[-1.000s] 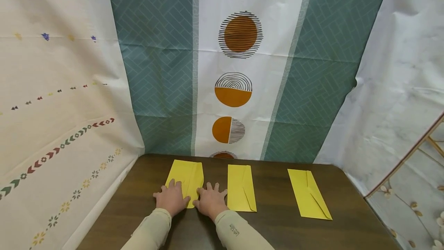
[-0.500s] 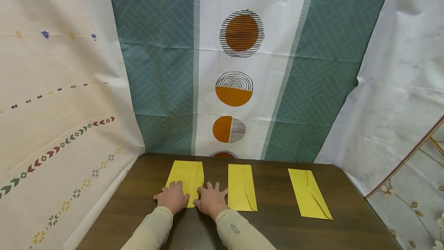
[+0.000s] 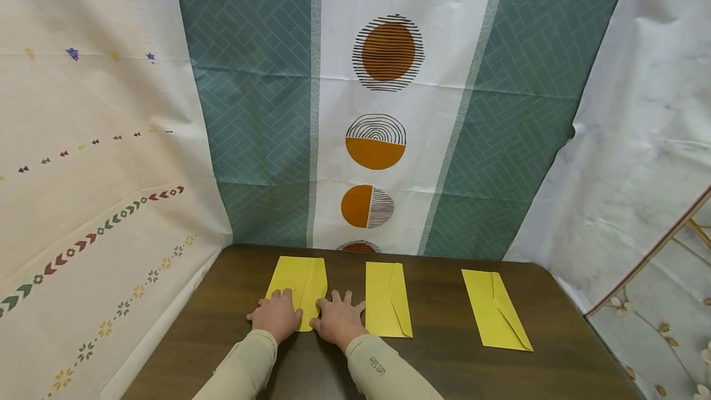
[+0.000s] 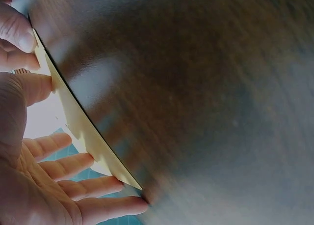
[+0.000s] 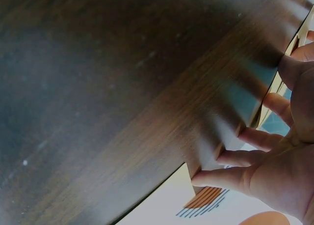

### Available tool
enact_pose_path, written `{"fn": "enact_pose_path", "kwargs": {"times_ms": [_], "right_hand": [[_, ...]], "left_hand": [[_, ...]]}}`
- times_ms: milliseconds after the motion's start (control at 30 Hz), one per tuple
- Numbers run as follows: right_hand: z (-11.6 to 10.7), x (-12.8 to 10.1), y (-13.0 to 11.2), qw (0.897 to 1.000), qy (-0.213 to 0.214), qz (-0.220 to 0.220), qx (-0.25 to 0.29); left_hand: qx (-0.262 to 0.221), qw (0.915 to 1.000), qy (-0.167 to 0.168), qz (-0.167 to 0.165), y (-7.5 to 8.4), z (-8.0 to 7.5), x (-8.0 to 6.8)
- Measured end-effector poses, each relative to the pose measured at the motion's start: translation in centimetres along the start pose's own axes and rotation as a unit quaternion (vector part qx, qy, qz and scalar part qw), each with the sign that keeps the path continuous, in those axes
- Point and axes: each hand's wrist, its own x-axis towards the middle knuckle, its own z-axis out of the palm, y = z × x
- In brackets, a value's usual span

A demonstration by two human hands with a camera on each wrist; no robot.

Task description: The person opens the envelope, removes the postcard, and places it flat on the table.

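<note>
Three yellow envelopes lie in a row on a dark wooden table (image 3: 444, 360). My left hand (image 3: 276, 315) lies flat, fingers straight, on the near end of the left envelope (image 3: 300, 278). My right hand (image 3: 337, 318) rests flat on the wood beside it, fingers spread, its thumb at that envelope's right edge. The middle envelope (image 3: 387, 299) lies just right of this hand, untouched. In the left wrist view the left hand (image 4: 59, 176) shows straight fingers along the envelope's edge (image 4: 83, 131). The right wrist view shows the right hand (image 5: 265, 171) with fingertips on the table.
The right envelope (image 3: 496, 308) lies apart toward the table's right corner. Patterned cloth backdrops (image 3: 383, 110) hang close behind and on both sides. The table's right edge drops off near a wooden frame (image 3: 655, 252).
</note>
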Motion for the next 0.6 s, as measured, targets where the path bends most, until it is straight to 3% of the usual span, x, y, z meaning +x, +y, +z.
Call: {"fn": "enact_pose_path", "kwargs": {"times_ms": [600], "right_hand": [[0.00, -0.05, 0.13, 1.000, -0.006, -0.001, 0.003]], "left_hand": [[0.013, 0.9999, 0.007, -0.002, -0.14, 0.56, 0.10]]}}
